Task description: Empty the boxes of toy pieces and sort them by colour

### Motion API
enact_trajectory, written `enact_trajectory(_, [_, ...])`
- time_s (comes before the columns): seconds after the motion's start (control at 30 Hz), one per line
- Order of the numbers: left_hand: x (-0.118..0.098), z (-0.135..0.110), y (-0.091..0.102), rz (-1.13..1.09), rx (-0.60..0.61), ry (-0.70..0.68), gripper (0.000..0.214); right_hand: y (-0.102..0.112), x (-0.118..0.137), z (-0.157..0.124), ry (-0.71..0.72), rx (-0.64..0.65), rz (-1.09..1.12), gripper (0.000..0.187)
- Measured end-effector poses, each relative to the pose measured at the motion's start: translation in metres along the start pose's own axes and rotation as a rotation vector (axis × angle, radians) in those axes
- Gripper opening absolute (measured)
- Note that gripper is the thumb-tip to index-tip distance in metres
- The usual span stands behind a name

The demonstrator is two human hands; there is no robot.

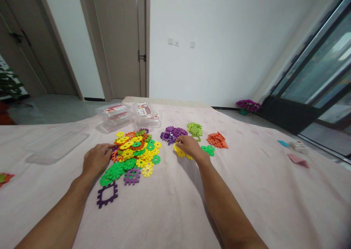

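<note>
My left hand is at the left edge of a mixed pile of plastic building pieces, its fingertips touching the edge and thumb and index finger slightly apart. Yellow and green notched discs and orange and purple pieces make up this heap. Over to the right, my right hand has its fingers pinched down at a small group of yellow notched discs; its fingertips are partly hidden. Just behind it sits a purple heap. Green discs lie right beside the wrist.
A light green stack and an orange heap lie farther right. Clear plastic boxes stand behind the mixed pile, with a clear lid at left. A dark purple square frame lies in front. Pink tablecloth covers the table.
</note>
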State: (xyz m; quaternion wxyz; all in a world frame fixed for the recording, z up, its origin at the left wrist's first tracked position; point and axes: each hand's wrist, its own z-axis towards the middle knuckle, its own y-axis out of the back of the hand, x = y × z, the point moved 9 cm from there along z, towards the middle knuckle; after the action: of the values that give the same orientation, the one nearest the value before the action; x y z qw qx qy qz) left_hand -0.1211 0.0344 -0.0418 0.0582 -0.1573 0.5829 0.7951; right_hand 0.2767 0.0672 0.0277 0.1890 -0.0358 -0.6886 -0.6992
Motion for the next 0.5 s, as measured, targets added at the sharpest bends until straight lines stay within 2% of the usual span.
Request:
enact_trajectory(0.1, [-0.004,0.000,0.001,-0.004,-0.009,-0.021,0.048,0.008,-0.012,-0.002,-0.081,0.004,-0.087,0.022])
enact_trajectory(0.2, [-0.011,-0.003,0.002,0.006,-0.008,-0.048,0.048,0.006,0.009,-0.002,0.021,-0.032,-0.030,0.023])
enact_trajectory(0.33, [-0.018,-0.007,0.003,0.017,0.010,-0.042,0.047,-0.022,0.057,-0.009,0.249,0.081,0.149,0.020])
enact_trajectory(0.4, [-0.014,-0.008,0.007,0.013,0.033,-0.012,0.047,-0.037,0.073,-0.014,0.293,0.128,0.183,0.018])
enact_trajectory(0.5, [0.003,-0.006,0.017,0.036,0.093,0.061,0.050,-0.049,0.082,-0.018,0.295,0.130,0.162,0.020])
